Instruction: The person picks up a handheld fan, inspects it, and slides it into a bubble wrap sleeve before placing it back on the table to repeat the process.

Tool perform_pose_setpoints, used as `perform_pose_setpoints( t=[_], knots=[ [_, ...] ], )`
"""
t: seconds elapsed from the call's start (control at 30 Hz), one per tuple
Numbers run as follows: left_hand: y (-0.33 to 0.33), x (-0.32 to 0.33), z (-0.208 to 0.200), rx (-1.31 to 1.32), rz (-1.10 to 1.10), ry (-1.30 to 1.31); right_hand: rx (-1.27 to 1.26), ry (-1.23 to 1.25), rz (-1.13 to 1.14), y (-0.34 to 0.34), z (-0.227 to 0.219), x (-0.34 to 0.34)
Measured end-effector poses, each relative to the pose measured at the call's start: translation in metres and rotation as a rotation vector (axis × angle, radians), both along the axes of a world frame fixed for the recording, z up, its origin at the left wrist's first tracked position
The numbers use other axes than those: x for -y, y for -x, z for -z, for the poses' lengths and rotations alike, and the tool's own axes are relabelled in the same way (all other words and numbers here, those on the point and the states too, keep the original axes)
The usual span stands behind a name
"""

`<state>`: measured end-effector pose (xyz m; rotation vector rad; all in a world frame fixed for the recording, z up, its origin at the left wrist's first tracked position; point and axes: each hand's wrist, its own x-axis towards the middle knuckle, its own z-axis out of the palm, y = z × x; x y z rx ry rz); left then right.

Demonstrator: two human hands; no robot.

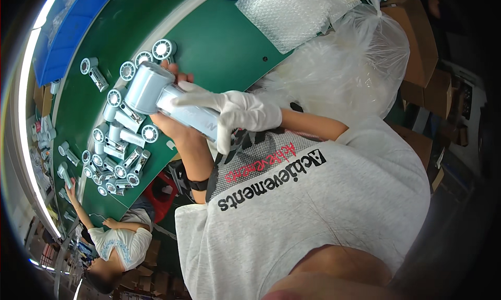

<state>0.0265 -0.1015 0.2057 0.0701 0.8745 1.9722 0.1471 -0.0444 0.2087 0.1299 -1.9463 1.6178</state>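
Observation:
A pale blue handheld fan (148, 88) with a round drum head and a glossy handle is held up in front of my chest. My left hand (169, 123) is bare and wraps around it from beneath, by the head. Most of that palm is hidden behind the fan, and its fingertips show past the far side. My right hand (242, 111), in a white glove, grips the handle, with its fingers stretched along it and the thumb below. Several like fans (125, 135) lie piled on the green table (219, 36) to the left.
A sheet of bubble wrap (284, 13) and a large clear plastic bag (344, 65) lie at the far right. Cardboard boxes (417, 39) stand beyond them. A blue bin (70, 34) edges the far left. Another person (122, 242) reaches toward fans at the lower left, by a red stool (162, 193).

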Motion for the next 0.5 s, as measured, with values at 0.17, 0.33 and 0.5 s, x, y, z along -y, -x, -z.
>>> perform_pose_setpoints(
  t=[0.17,0.33,0.5],
  knots=[
    [-0.004,-0.017,0.013,-0.223,-0.179,0.084,0.242,0.214,0.427,-0.001,0.006,0.027],
    [0.003,-0.034,0.024,-0.477,-0.007,0.152,0.757,0.05,0.558,0.003,0.011,0.013],
    [-0.01,-0.062,0.061,0.215,0.442,-0.349,0.659,0.624,0.024,-0.012,0.013,-0.027]
  ],
)
